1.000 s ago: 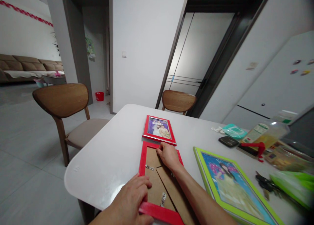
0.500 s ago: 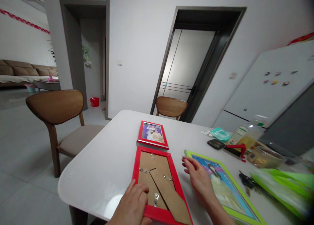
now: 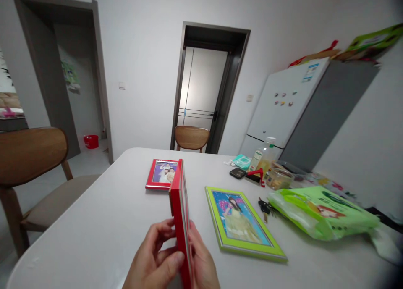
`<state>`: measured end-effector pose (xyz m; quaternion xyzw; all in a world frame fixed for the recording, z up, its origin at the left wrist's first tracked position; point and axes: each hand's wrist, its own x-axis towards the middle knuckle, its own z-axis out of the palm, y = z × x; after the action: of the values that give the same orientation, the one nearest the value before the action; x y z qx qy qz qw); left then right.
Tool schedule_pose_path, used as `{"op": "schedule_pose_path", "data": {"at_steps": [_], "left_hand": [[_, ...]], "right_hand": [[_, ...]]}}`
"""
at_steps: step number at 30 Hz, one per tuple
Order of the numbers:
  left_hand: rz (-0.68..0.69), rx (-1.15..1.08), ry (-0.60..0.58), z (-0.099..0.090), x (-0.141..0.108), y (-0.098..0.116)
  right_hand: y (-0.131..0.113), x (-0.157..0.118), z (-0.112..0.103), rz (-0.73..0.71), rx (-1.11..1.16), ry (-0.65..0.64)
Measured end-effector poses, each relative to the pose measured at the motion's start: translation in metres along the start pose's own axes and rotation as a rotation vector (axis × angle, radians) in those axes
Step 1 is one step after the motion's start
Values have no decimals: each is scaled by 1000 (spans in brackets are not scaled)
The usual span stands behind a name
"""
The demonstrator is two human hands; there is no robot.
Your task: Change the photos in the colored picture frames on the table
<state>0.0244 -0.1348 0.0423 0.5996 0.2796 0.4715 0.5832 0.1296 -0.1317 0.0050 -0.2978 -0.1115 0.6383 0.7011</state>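
Observation:
A red picture frame [image 3: 180,205] stands on edge between my two hands, seen nearly side-on, so its picture and most of its back are hidden. My left hand [image 3: 157,255] grips it from the left, thumb along the edge and fingers bent against the back. On the other side my right hand [image 3: 201,255] presses against its front face. Behind it a smaller red picture frame [image 3: 150,174] lies face up, partly covered by the raised one. To the right a green picture frame [image 3: 252,252] lies face up, showing a figure in a pale yellow dress.
Keys [image 3: 266,206] and a green plastic pack [image 3: 327,213] lie right of the green frame. Farther back are a black flat object [image 3: 238,173], a teal wipes pack [image 3: 242,161], a bottle [image 3: 264,158] and a clear tub [image 3: 279,179]. Wooden chairs [image 3: 34,154] stand beside the white table [image 3: 94,230].
The larger red frame, lying back side up before, is now lifted and turned on edge. My right hand has moved left from beside the green frame onto it. The view has swung right.

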Motion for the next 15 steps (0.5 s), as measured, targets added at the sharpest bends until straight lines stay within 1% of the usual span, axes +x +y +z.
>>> {"op": "schedule_pose_path", "data": {"at_steps": [2, 3, 4, 5, 7, 9, 10, 11, 12, 14, 15], "left_hand": [[-18, -113, 88, 6, 12, 10], [-46, -156, 91, 9, 18, 14], [-86, -183, 68, 13, 24, 15], [-131, -193, 28, 19, 29, 13], [-198, -177, -60, 34, 38, 0], [-195, -149, -108, 54, 47, -21], [-164, -120, -133, 65, 51, -33], [-133, -45, -150, 75, 55, -44], [-116, 78, -162, 84, 58, -55], [-101, 280, -168, 96, 62, -70], [-103, 348, -168, 100, 63, -74]], "right_hand": [[-35, 0, -15, -81, -131, 63], [-55, 1, -24, -82, -222, 77], [-76, 2, -33, -100, -319, 84], [-97, 4, -42, -115, -411, 127], [-137, 9, -59, -122, -554, 164], [-170, 15, -75, -120, -675, 195], [-183, 18, -83, -117, -728, 227], [-193, 21, -90, -108, -778, 254], [-201, 24, -97, -100, -824, 277], [-209, 28, -111, -100, -911, 307], [-211, 31, -118, -106, -959, 320]]}}
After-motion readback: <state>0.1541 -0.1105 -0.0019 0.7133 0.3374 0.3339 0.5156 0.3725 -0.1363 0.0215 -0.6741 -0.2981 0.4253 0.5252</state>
